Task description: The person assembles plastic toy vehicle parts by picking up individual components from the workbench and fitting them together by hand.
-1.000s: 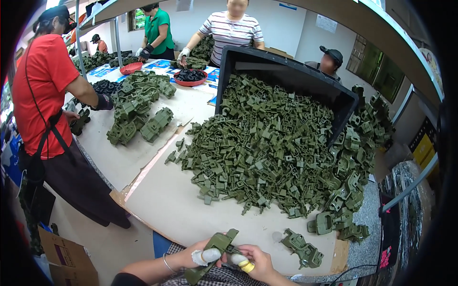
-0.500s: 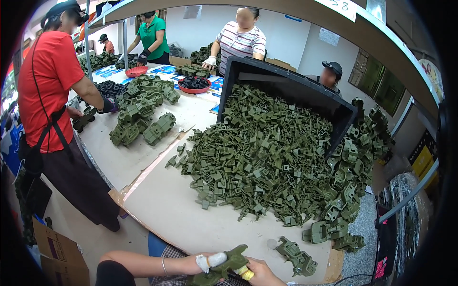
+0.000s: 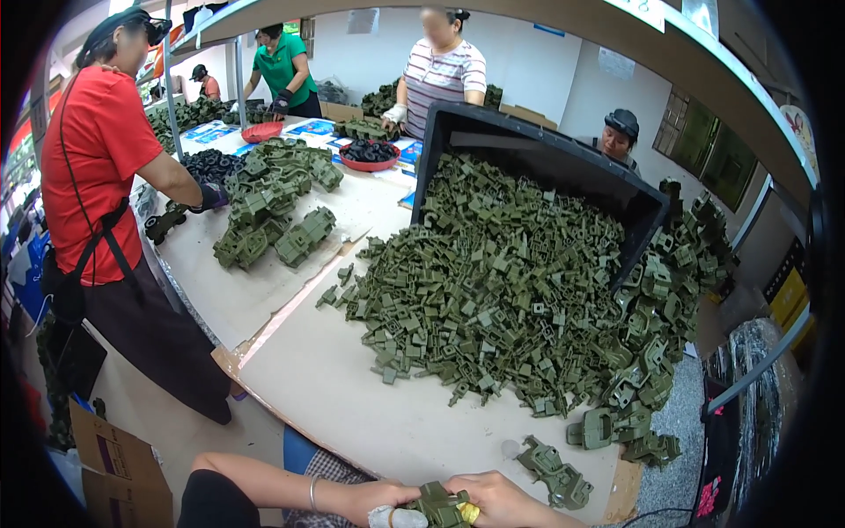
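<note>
At the lower edge, my left hand [image 3: 374, 500] and my right hand [image 3: 500, 495] are both closed on an olive-green plastic toy vehicle body [image 3: 437, 503]. White wrapping covers a digit of my left hand, and yellow wrapping shows on a finger of my right. The lower part of the held piece runs out of view. On the table to the right of my hands lies a similar vehicle body [image 3: 553, 473]. Beyond it spreads a big heap of small green plastic parts [image 3: 493, 299], spilling out of a tipped black bin [image 3: 537, 145].
More green vehicle bodies [image 3: 647, 352] are piled along the right edge. Others [image 3: 304, 236] sit on the adjoining table, near a red bowl of black parts [image 3: 369, 157]. A person in red [image 3: 110, 176] works at left; others stand behind. A cardboard box [image 3: 119, 466] is at lower left.
My hands have turned the toy vehicle body and drawn it lower and closer together. The view has shifted slightly. The person in red has moved a dark vehicle piece a little.
</note>
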A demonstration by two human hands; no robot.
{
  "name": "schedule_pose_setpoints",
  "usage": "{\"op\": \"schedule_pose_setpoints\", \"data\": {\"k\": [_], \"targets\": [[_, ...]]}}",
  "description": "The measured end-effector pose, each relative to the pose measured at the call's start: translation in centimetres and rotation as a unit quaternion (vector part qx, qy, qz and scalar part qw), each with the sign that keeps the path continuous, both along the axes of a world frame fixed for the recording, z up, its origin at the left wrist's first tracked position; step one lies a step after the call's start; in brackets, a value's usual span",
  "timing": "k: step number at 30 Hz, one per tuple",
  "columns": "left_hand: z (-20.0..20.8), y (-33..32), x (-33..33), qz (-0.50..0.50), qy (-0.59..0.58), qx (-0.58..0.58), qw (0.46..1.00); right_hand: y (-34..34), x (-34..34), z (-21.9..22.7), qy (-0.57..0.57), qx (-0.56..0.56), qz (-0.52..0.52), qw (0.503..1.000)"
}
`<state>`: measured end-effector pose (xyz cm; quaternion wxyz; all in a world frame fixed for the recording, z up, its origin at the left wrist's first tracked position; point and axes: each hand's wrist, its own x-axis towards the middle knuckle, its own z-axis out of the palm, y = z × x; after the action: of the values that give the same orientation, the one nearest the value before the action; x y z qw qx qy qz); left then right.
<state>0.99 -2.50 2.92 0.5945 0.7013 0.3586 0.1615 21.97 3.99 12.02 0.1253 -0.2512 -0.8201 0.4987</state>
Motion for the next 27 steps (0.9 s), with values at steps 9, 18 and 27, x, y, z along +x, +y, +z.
{"op": "schedule_pose_setpoints", "data": {"k": [9, 18, 27], "targets": [[2.7, 2.8, -0.9, 0.017, -0.14, -0.04, 0.989, 1.5, 0.2, -3.7, -0.047, 0.109, 0.027, 0.993], [-2.6, 2.4, -1.1, 0.104, -0.277, -0.09, 0.951, 4.1, 2.2, -6.6, -0.011, -0.066, -0.257, 0.964], [-3.7, 0.6, -4.2, 0.33, -0.456, -0.343, 0.752, 10.1, -1.1, -8.9, -0.175, 0.224, -0.393, 0.875]]}}
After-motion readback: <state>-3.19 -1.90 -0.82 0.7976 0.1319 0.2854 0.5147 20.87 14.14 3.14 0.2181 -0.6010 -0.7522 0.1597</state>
